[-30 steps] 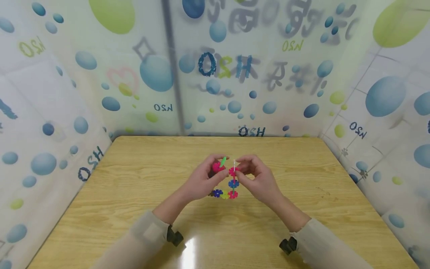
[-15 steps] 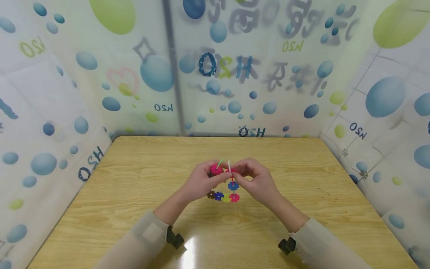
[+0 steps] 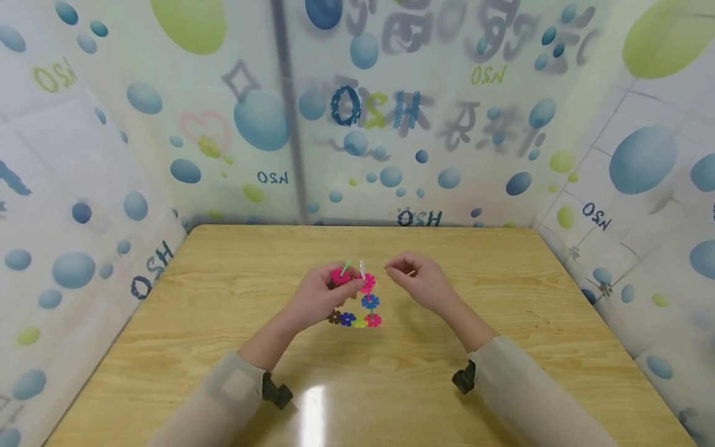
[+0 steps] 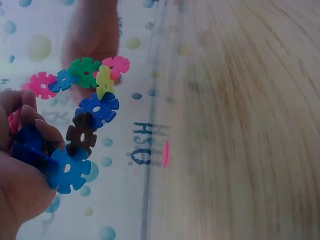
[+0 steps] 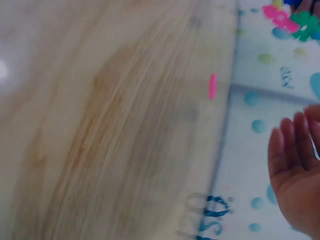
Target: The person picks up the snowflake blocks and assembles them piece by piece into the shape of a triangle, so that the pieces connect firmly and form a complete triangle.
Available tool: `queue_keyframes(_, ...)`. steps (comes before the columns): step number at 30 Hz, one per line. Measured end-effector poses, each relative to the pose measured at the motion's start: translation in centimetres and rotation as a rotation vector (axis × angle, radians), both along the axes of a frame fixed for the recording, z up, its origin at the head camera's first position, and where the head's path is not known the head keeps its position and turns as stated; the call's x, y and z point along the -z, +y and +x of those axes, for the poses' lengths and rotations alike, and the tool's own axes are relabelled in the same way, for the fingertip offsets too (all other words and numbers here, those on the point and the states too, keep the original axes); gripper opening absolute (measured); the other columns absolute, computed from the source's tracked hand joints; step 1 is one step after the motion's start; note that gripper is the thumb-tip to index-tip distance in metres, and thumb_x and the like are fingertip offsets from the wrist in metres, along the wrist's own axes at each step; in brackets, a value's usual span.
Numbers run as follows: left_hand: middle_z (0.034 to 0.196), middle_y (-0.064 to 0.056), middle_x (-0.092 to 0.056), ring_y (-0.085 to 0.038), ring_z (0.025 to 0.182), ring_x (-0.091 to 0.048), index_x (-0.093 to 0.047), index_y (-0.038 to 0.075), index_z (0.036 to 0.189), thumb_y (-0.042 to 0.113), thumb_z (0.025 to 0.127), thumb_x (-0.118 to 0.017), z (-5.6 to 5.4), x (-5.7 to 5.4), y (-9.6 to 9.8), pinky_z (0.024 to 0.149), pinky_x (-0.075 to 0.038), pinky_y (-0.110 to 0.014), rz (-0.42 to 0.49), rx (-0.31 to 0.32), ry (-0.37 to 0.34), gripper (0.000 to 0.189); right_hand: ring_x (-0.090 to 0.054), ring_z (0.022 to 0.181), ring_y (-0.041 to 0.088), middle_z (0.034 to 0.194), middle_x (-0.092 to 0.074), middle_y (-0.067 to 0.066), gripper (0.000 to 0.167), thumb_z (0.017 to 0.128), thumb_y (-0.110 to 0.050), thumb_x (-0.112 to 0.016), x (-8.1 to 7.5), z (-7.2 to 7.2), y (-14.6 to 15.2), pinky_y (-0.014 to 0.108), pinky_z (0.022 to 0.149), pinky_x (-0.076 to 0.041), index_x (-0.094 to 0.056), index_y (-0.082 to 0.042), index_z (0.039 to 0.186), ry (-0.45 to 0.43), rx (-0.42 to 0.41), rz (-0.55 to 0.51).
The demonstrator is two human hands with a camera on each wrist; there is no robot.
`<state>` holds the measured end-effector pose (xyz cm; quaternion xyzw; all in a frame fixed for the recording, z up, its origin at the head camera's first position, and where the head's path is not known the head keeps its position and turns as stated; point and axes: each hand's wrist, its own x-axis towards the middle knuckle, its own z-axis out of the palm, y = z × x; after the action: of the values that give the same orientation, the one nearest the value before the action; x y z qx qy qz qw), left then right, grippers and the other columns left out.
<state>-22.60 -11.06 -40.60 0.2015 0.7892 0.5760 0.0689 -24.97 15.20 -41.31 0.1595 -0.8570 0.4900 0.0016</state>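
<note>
My left hand (image 3: 313, 299) holds a chain of interlocking snowflake discs above the table, thumb and fingers pinching its upper part. A blue disc (image 3: 370, 302) and a pink disc (image 3: 373, 320) hang on its right side. A white disc (image 3: 362, 270) stands edge-on near the thumb, and a green one (image 3: 346, 267) tilts up beside it. In the left wrist view a light blue disc (image 4: 69, 170), a brown disc (image 4: 81, 136) and a yellow disc (image 4: 104, 81) show along the chain. My right hand (image 3: 424, 284) is apart from it, fingers loosely bent and holding nothing visible.
The wooden table (image 3: 223, 273) reaches back to patterned curtains (image 3: 447, 124) around it. A thin pink piece (image 4: 166, 154) shows near the table's far edge in both wrist views. Glare brightens the front of the tabletop.
My right hand has let go of the chain and drawn away to the right. My left hand has shifted left, carrying the discs along.
</note>
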Motion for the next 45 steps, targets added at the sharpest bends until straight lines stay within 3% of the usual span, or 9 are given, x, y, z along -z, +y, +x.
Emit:
queue_keyframes(4, 0.09, -0.013, -0.071, -0.017, 0.067, -0.055, -0.075, 0.016, 0.111, 0.031, 0.107, -0.074, 0.1, -0.1, -0.8, 0.058, -0.047, -0.026, 0.014, -0.004, 0.005, 0.016, -0.067, 0.106, 0.021, 0.118, -0.077, 0.003, 0.021, 0.109, -0.029, -0.071, 1.6, -2.7, -0.7, 0.04, 0.094, -0.061, -0.078, -0.015, 0.122, -0.131, -0.046, 0.176)
queue_keyframes(9, 0.087, -0.009, -0.07, -0.018, 0.068, -0.055, -0.075, 0.014, 0.11, 0.03, 0.107, -0.074, 0.3, -0.1, -1.4, 0.058, -0.047, -0.026, 0.009, -0.007, 0.004, 0.016, -0.065, 0.107, 0.021, 0.115, -0.075, 0.001, 0.018, 0.107, -0.031, -0.073, 3.5, -5.1, -2.0, 0.043, 0.101, -0.057, -0.079, -0.021, 0.121, -0.188, -0.072, 0.277)
queue_keyframes(14, 0.09, -0.014, -0.071, -0.02, 0.069, -0.056, -0.075, 0.015, 0.111, 0.033, 0.107, -0.074, 0.2, 0.0, -1.7, 0.057, -0.047, -0.026, -0.004, -0.011, -0.008, 0.018, -0.064, 0.106, 0.022, 0.115, -0.072, 0.002, 0.024, 0.104, -0.032, -0.079, 4.1, -5.7, -3.2, 0.046, 0.101, -0.056, -0.077, -0.023, 0.125, -0.221, -0.1, 0.325)
queue_keyframes(18, 0.09, -0.009, -0.072, -0.019, 0.07, -0.057, -0.076, 0.016, 0.112, 0.033, 0.107, -0.074, 0.2, 0.1, -1.6, 0.059, -0.048, -0.026, -0.007, -0.007, -0.009, 0.018, -0.063, 0.106, 0.022, 0.115, -0.072, 0.003, 0.022, 0.102, -0.029, -0.08, 4.1, -5.7, -3.8, 0.046, 0.103, -0.056, -0.077, -0.021, 0.122, -0.237, -0.115, 0.362)
queue_keyframes(23, 0.089, -0.005, -0.072, -0.02, 0.071, -0.058, -0.075, 0.015, 0.112, 0.03, 0.108, -0.073, 0.4, 0.1, -1.2, 0.061, -0.05, -0.026, -0.014, 0.025, 0.006, 0.015, -0.062, 0.105, 0.022, 0.113, -0.071, 0.005, 0.019, 0.101, -0.022, -0.082, 3.8, -5.2, -3.6, 0.044, 0.103, -0.056, -0.074, -0.013, 0.115, -0.235, -0.096, 0.4)
queue_keyframes(27, 0.09, -0.004, -0.072, -0.022, 0.073, -0.061, -0.074, 0.018, 0.111, 0.032, 0.107, -0.074, 0.5, 0.1, -0.8, 0.063, -0.053, -0.028, -0.043, 0.044, 0.004, 0.015, -0.064, 0.101, 0.02, 0.11, -0.072, 0.004, 0.017, 0.101, -0.02, -0.082, 3.4, -4.2, -2.2, 0.039, 0.097, -0.058, -0.07, -0.014, 0.112, -0.226, -0.065, 0.392)
queue_keyframes(31, 0.092, -0.003, -0.073, -0.023, 0.077, -0.064, -0.073, 0.018, 0.113, 0.033, 0.106, -0.075, 0.5, 0.1, -0.3, 0.066, -0.056, -0.03, -0.075, 0.071, -0.001, 0.016, -0.067, 0.096, 0.021, 0.107, -0.074, 0.004, 0.013, 0.104, -0.018, -0.077, 2.5, -2.9, -0.1, 0.036, 0.085, -0.059, -0.072, -0.015, 0.115, -0.2, -0.047, 0.28)
queue_keyframes(37, 0.092, -0.001, -0.075, -0.023, 0.079, -0.065, -0.074, 0.021, 0.114, 0.033, 0.106, -0.076, 0.6, 0.1, 0.8, 0.068, -0.057, -0.03, -0.106, 0.124, -0.001, 0.015, -0.073, 0.1, 0.034, 0.109, -0.077, 0.008, 0.02, 0.105, -0.023, -0.076, -0.3, -0.5, 2.4, 0.047, 0.089, -0.064, -0.076, -0.016, 0.124, -0.12, -0.028, 0.049)
queue_keyframes(45, 0.089, -0.007, -0.073, -0.02, 0.074, -0.062, -0.076, 0.021, 0.116, 0.034, 0.106, -0.075, 1.0, 0.1, 2.1, 0.062, -0.052, -0.026, -0.108, 0.185, -0.014, 0.016, -0.075, 0.097, 0.02, 0.116, -0.08, 0.01, 0.023, 0.106, -0.023, -0.077, -3.1, 2.1, 3.0, 0.025, 0.084, -0.063, -0.077, -0.012, 0.126, -0.023, -0.063, -0.093)
